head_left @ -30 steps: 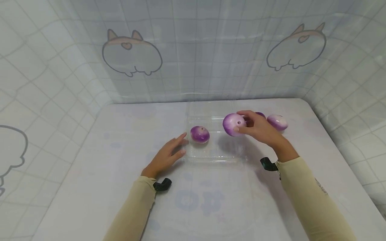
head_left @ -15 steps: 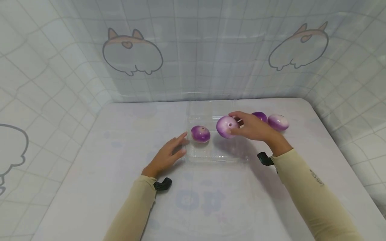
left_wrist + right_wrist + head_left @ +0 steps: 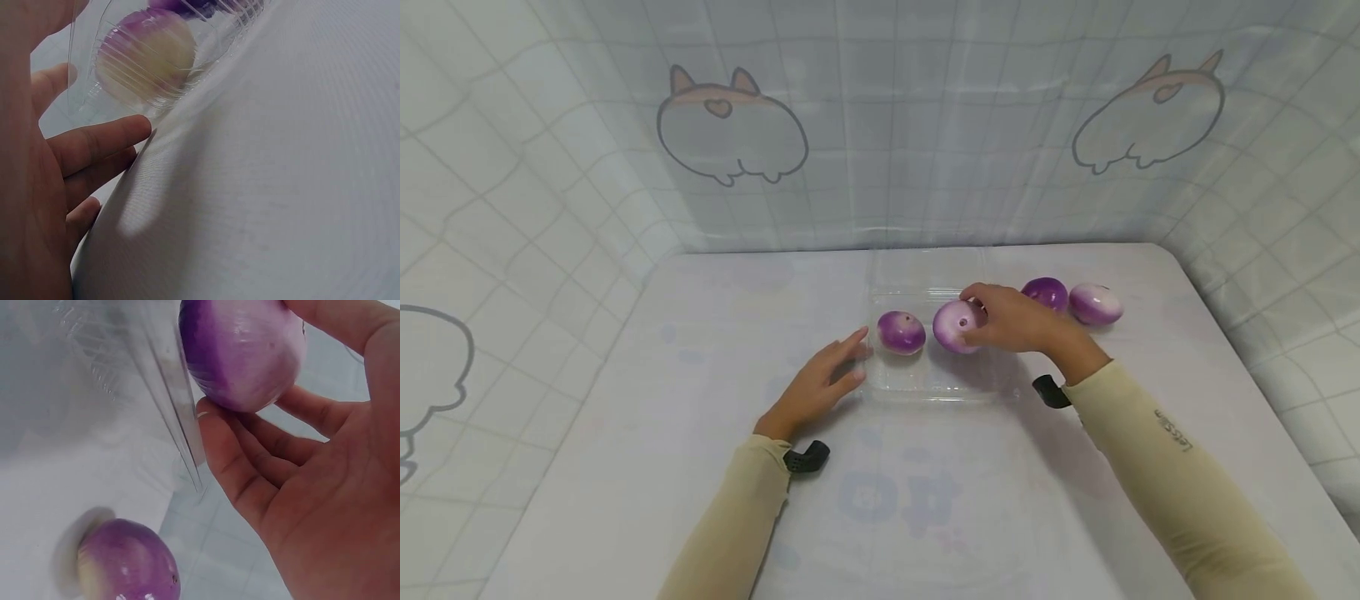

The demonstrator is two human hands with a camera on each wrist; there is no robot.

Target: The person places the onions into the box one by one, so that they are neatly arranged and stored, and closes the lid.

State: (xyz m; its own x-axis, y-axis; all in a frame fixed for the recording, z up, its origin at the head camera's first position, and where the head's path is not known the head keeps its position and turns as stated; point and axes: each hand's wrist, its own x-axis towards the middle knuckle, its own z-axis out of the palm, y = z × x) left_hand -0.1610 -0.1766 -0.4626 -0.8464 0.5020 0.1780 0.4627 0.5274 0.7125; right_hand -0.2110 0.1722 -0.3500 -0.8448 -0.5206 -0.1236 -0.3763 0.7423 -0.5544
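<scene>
Head view: the right hand [image 3: 1015, 319] had carried its pinched onion [image 3: 952, 326] toward eight o'clock; the left hand [image 3: 812, 390] stayed straight-fingered at nine o'clock beside the tray [image 3: 917, 379].

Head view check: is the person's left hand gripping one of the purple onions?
No, the left hand has its fingers extended at the left edge of the clear plastic tray, apart from the nearest purple onion.
</scene>
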